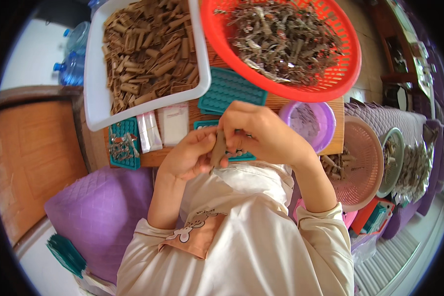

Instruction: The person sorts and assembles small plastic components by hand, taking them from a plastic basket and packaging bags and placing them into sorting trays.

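My left hand [188,154] and my right hand [251,132] meet over the near edge of the table. Between their fingers is a small brown rolled or folded piece [218,152], pinched from both sides. It resembles the brown curled pieces [148,49] heaped in the white bin [94,93]. Partly hidden under my hands lies a teal tray [244,157] with small round compartments. Another teal tray [227,93] rests just beyond them. To the right of my right hand stands a purple bowl [325,129] with thin greyish strips inside.
A red basket [281,90] holds tangled grey-brown, shiny strips. At left are a teal tray [125,143] with small metallic bits, clear plastic bags [149,131] and a white pad [175,123]. A pink basket [362,163] and a green basket [395,160] stand beside the table.
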A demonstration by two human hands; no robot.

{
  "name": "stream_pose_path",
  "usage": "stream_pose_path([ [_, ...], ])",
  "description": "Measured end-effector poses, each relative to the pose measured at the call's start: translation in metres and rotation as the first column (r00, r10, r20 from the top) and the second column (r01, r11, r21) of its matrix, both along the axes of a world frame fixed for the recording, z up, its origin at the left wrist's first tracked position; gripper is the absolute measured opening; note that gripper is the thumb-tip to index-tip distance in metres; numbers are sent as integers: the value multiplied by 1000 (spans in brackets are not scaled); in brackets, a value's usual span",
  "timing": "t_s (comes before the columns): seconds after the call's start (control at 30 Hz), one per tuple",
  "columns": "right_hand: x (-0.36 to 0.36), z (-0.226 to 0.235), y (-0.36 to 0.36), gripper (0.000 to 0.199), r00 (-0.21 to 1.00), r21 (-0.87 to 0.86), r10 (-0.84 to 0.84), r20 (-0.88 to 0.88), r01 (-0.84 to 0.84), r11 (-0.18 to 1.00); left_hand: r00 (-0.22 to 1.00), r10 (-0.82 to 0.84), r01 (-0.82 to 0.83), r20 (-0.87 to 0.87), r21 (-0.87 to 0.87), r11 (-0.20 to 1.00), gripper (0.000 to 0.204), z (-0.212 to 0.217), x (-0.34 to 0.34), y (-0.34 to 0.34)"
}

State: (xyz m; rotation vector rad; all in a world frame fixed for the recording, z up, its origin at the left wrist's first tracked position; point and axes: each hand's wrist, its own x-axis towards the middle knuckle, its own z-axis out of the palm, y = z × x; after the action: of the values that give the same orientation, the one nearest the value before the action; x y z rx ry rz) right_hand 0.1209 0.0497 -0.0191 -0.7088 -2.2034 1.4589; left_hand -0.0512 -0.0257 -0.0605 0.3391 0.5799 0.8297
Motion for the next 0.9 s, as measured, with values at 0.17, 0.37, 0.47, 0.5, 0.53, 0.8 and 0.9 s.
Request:
stream_pose_path([
  [0.17,32,7,-18,20,991,-101,76,-113,-87,991,930,-317,306,185,82,948,50,-3,14,-6],
  [0.37,145,39,-60,28,721,90,-672,-170,690,718,979,203,-200,-21,95,975,51,17,33,-12],
  [0.47,239,36,-79,20,280,-19,-959,-38,960,281,960,278,-280,32,101,955,40,6,13,-10],
  [0.5,264,24,-80,20,276,-22,-961,-31,961,277,948,318,-319,24,93,943,37,1,10,-7],
  [0.53,284,14,-85,18,244,231,-932,269,923,309,942,336,-333,-21,73,940,31,0,9,-7],
  [0.8,312,-25,-114,18,76,384,-581,811,680,625,935,334,-330,-116,49,943,25,-7,7,-14],
  [0.9,278,-26,-82,19,179,499,-744,644,639,586,933,336,-334,-130,41,942,23,-6,10,-12],
])
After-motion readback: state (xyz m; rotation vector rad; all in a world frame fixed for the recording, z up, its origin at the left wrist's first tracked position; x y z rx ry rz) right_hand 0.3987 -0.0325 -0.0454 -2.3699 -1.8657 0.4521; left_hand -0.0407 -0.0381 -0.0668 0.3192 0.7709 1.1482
